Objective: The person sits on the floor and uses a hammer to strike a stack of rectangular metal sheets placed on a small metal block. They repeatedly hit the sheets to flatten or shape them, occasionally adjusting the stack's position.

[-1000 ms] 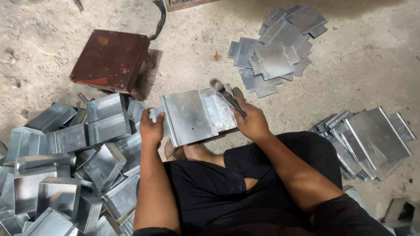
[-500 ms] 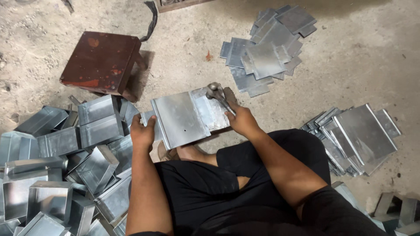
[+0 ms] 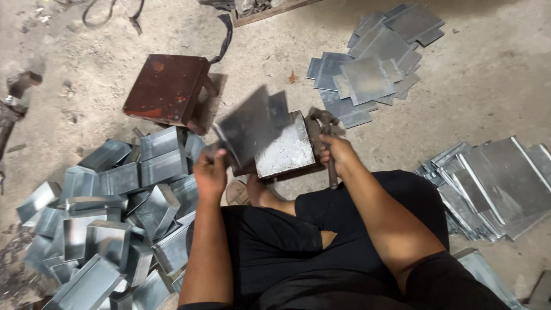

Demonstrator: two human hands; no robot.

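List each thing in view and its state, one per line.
Left hand: gripping a sheet, lifted and tilted, blurred.
Sheet: raised off the block.
Right hand: closed on a hammer.
Hammer: head beside the block, handle pointing down.
Block: shiny top bare.
Folded trays: heaped loosely on the floor.
Flat sheets: scattered in a loose pile.
Stacked sheets: fanned stack.
Stool: rusty, upright.

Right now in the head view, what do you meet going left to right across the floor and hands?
Pile of folded metal trays → left hand → tilted metal sheet → right hand gripping a hammer → stack of flat sheets.
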